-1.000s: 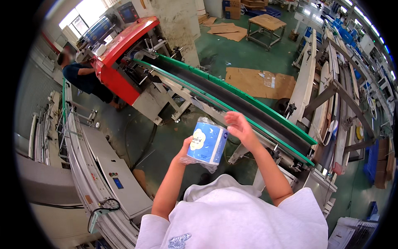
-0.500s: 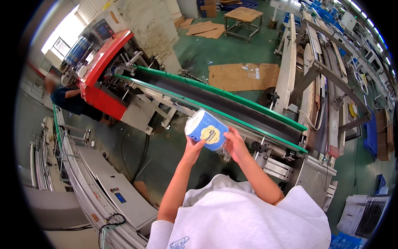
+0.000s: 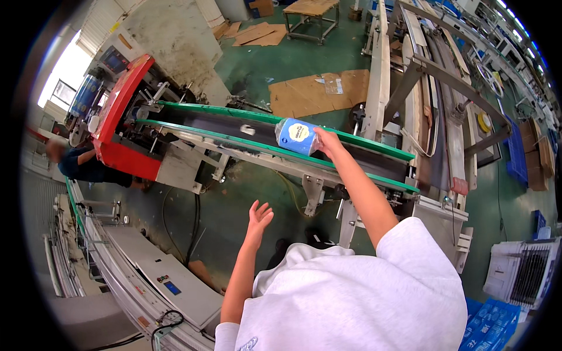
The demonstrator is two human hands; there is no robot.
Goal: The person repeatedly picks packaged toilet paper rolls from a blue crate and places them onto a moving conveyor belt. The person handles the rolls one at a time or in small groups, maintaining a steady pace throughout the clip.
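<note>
A plastic-wrapped paper roll (image 3: 297, 136) with a blue and white wrapper and a pale yellow label is at the conveyor belt (image 3: 216, 124), between its green side rails. My right hand (image 3: 328, 142) grips the roll's right end, arm stretched forward. Whether the roll's underside rests on the belt is hidden. Lower and to the left, my left hand (image 3: 258, 219) hangs in the air with its fingers spread and nothing in them. A small white scrap (image 3: 247, 129) lies on the belt left of the roll.
A red machine (image 3: 126, 117) stands at the belt's left end, with another person (image 3: 88, 164) beside it. A grey metal frame (image 3: 462, 82) rises over a second line at right. A grey cabinet (image 3: 146, 257) is at lower left; flat cardboard (image 3: 319, 96) lies beyond the belt.
Both hands held the roll near my body; now the left has let go and drawn back. My right hand has carried the roll forward to the belt. The view has shifted slightly.
</note>
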